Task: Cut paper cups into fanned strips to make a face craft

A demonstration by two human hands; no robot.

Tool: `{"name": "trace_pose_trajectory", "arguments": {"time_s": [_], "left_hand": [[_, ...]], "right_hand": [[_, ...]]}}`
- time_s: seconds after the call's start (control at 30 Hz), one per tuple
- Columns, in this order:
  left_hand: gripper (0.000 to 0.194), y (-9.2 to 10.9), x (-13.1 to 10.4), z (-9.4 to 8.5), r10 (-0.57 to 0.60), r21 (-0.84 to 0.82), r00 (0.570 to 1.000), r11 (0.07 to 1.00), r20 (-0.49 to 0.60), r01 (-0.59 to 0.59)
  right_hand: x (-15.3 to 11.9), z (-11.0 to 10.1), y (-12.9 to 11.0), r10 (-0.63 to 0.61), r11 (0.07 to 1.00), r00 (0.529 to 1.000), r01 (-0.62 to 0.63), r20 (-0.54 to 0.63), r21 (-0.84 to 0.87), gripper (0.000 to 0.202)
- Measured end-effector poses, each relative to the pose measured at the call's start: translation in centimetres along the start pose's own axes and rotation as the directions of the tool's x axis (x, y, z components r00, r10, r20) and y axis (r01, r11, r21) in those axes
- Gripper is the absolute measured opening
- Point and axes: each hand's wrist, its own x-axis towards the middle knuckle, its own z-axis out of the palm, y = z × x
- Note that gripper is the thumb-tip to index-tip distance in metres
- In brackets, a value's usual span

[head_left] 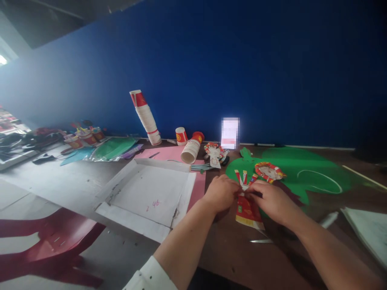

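Note:
Both my hands meet around a cut paper cup [248, 210], red and yellow, with narrow strips fanning out at its far end. My left hand [222, 194] pinches it from the left, fingers closed. From the other side my right hand [269, 199] grips the same piece near the strips. A curled red-and-yellow cup cutout [270, 172] lies just beyond my right hand. Behind my left hand stands a white paper figure with a red-and-yellow fringe [214, 155]. A pointed metal blade [261, 241] rests on the table below the cup; its other end is hidden.
A shallow white box [151, 193] sits on pink paper at left. Stacked paper cups [146, 119] lean on the blue wall, more cups [192, 151] nearby. Green paper [290, 161] spreads at right, beside a white pad [367, 227]. A red chair [57, 237] stands at lower left.

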Motion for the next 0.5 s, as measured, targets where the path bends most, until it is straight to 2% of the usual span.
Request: {"name": "trace_pose_trajectory", "arguments": {"time_s": [0.2, 0.5], "left_hand": [[0.027, 0.12, -0.1, -0.11, 0.013, -0.001, 1.0, 1.0, -0.005, -0.013], [0.027, -0.34, -0.14, 0.5, 0.034, -0.025, 0.999, 0.999, -0.016, -0.035]], "right_hand": [[-0.2, -0.11, -0.2, -0.037, 0.998, 0.999, 0.039, 0.03, -0.047, 0.021], [-0.42, 0.18, -0.69, -0.015, 0.992, 0.996, 0.026, 0.087, -0.127, 0.021]]}}
